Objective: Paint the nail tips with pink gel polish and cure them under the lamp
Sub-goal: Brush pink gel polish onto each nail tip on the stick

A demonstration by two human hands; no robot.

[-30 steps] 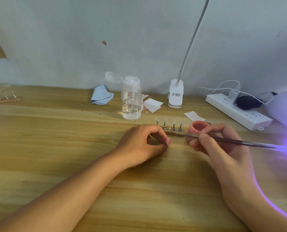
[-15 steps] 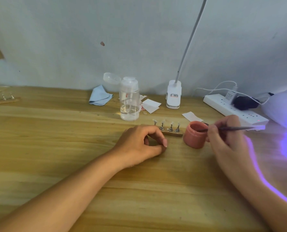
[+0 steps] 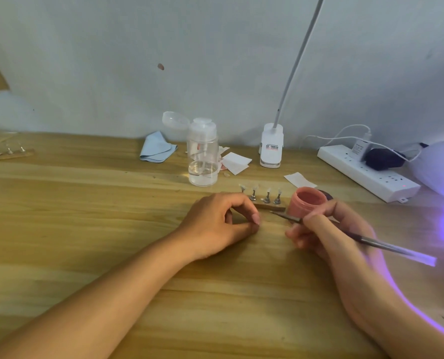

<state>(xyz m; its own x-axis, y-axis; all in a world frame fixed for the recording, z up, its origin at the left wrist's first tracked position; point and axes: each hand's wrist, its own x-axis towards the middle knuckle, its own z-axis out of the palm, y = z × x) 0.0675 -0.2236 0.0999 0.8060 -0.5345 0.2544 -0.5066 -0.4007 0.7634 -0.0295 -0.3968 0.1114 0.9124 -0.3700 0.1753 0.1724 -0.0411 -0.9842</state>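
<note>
In the head view, the right hand grips a slim metal-handled brush pen-fashion, with its bristle end low over the pale wooden table, just in front of the narrow wooden strip. The strip carries four clear nail tips on small metal stands. The open pink jar of gel polish stands just beside the strip's right end and close to the knuckles of the brush hand.

The left hand rests at the strip's left end with its fingers curled. That end is hidden, so I cannot tell whether they pinch it.

The risks as I judge them:
- If the strip is unheld, a brush stroke could skid it or tip a stand.
- A loaded brush so near the wood may drip or smear.
- The right hand could knock the jar.
- Stray violet light from the white dome curing lamp at far right may thicken polish on the bristles or in the uncovered jar.
</note>
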